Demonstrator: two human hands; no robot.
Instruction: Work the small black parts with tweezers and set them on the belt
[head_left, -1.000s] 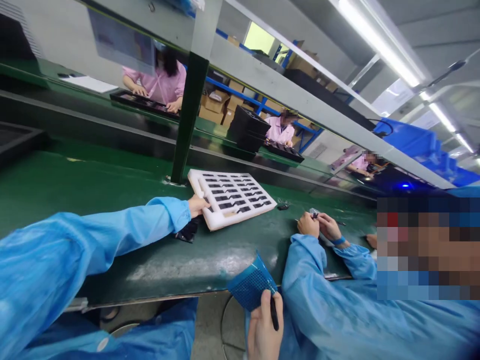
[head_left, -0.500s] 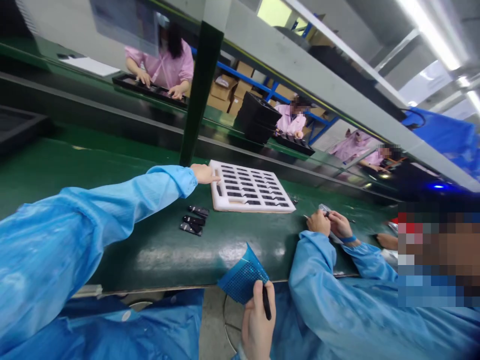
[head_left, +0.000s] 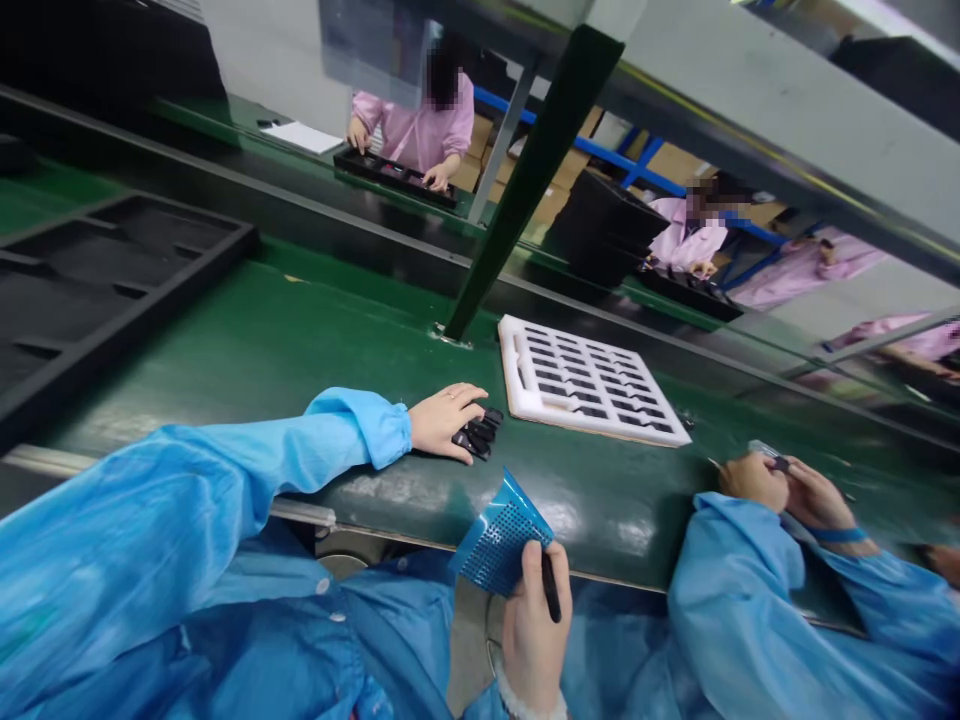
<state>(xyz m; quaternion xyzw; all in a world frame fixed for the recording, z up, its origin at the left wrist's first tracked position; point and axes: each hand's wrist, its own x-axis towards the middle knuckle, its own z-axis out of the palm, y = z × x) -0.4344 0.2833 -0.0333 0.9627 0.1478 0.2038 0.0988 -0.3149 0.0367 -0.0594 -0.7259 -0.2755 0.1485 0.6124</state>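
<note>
The person's left hand (head_left: 444, 420) has loosely spread fingers touching the black pieces (head_left: 484, 432), too overlapped to count, on the green bench (head_left: 360, 340); the right hand (head_left: 536, 625) pinches one blue perforated sheet (head_left: 499, 540) and one black stick (head_left: 551, 590); beyond the pieces lies one white tray (head_left: 534, 405) with two filled columns

Lol, we had tons of blue
Our sleeves (head_left: 247, 460) and dotted sheet (head_left: 495, 540) were blue, the tray (head_left: 534, 404) white with black rows, the bench (head_left: 352, 330) dark green.
</note>
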